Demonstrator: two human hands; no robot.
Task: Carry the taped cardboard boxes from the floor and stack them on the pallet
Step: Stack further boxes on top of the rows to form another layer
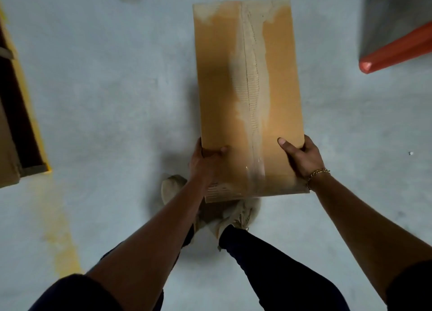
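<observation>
2 hands clamp the taped box (275, 81): left hand (203, 162), right hand (302, 158); orange beam (397, 51) right, carton (7, 147) left.

Cardboard box (250, 95) hides most fingers of left hand (205, 161) and right hand (301, 158). Its near end partly covers the shoes (171, 187). Left of it, brown carton (8, 151) cut by frame edge. Right of it, orange beam (397, 51) cut off too.

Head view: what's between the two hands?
The taped cardboard box; the left hand and right hand grip its near corners, shown in the head view.
</observation>
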